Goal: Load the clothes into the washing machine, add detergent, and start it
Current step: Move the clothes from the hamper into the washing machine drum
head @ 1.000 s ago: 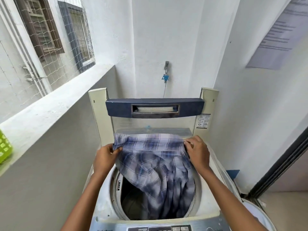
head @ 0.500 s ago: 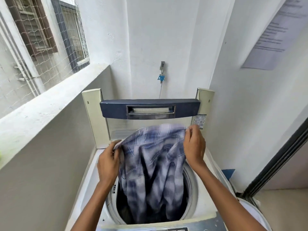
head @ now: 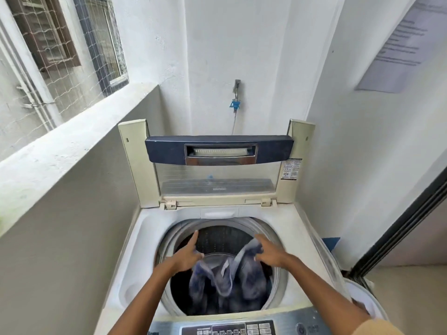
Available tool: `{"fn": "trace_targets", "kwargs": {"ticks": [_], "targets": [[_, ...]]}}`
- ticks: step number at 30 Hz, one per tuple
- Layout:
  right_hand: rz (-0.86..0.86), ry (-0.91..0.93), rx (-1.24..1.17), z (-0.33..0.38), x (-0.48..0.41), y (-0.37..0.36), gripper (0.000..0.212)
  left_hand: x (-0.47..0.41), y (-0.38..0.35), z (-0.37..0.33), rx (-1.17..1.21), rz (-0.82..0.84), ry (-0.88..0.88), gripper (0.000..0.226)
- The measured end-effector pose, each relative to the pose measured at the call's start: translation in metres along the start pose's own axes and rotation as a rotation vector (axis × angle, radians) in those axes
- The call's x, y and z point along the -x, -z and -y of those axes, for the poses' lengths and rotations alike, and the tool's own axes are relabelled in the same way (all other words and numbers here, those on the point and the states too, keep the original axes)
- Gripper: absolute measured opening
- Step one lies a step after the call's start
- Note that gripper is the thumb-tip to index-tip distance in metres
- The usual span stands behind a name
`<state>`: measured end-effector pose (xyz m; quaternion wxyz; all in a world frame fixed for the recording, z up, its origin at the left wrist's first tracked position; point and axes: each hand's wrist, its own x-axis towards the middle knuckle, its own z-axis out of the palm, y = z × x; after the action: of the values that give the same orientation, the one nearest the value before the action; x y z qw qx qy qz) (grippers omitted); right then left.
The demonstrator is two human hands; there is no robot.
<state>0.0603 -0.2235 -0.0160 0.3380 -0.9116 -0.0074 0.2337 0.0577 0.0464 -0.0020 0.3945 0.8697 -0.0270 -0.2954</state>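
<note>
A blue-and-white plaid shirt (head: 229, 279) hangs blurred inside the drum of the top-loading washing machine (head: 142, 240). The machine's lid (head: 217, 152) stands upright at the back. My left hand (head: 187, 256) hovers over the drum's left side, fingers apart and index finger stretched out, just beside the cloth. My right hand (head: 269, 253) is over the drum's right side, and the shirt's top edge rises in a peak to its fingers. The control panel (head: 242, 329) runs along the bottom edge. No detergent is in view.
A grey parapet wall with a white ledge (head: 60, 146) hems the machine in on the left. A tap with a blue fitting (head: 235, 102) is on the back wall. A white tub (head: 362, 301) and a dark door frame (head: 399, 226) are at the right.
Both hands have dropped from in front of the lid to the drum mouth. The shirt, held spread between them before, has gone down into the drum, and my left hand has let go.
</note>
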Motion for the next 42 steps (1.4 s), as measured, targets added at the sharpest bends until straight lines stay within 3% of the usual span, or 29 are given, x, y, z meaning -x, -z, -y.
{"fn": "trace_targets", "kwargs": {"ticks": [3,6,11,13,17,21,26,30,33,36,39,42], "targets": [[0.103,-0.063,-0.224,-0.013,0.02,0.0,0.06,-0.002,-0.008,-0.009,0.058,0.084,0.019,0.059],[0.036,-0.06,-0.501,-0.024,0.048,0.021,0.033,-0.012,-0.021,-0.031,-0.029,0.129,0.016,0.043],[-0.289,-0.044,-1.009,-0.074,0.092,0.081,0.018,-0.029,-0.067,-0.106,-0.013,0.146,-0.113,0.037],[-0.432,-0.104,-1.117,-0.107,0.103,0.105,0.017,-0.035,-0.095,-0.15,-0.066,0.157,-0.248,0.033],[-0.581,-0.323,-1.088,-0.189,0.116,0.131,0.02,-0.043,-0.171,-0.238,0.021,0.207,-0.45,0.029],[-0.577,-0.583,-1.15,-0.29,0.116,0.124,0.022,-0.083,-0.263,-0.295,-0.143,0.328,-0.484,0.027],[-0.454,-0.883,-1.159,-0.409,0.108,0.078,0.025,-0.162,-0.38,-0.294,-0.557,0.57,-0.271,0.031],[-0.35,-1.051,-1.023,-0.488,0.085,0.039,0.011,-0.212,-0.455,-0.256,-0.717,0.621,-0.001,0.032],[-0.186,-1.028,-0.854,-0.517,0.064,0.019,0.018,-0.225,-0.482,-0.222,-0.691,0.625,0.058,0.031],[-0.002,-0.784,-0.583,-0.555,0.025,0.001,0.015,-0.244,-0.513,-0.185,-0.65,0.634,0.128,0.026],[-0.207,-0.688,-0.494,-0.587,-0.017,-0.012,0.044,-0.257,-0.532,-0.148,-0.623,0.597,0.198,0.033],[-0.423,-0.927,-0.874,-0.613,-0.049,-0.017,0.079,-0.266,-0.541,-0.118,-0.622,0.586,0.219,0.035]]}}
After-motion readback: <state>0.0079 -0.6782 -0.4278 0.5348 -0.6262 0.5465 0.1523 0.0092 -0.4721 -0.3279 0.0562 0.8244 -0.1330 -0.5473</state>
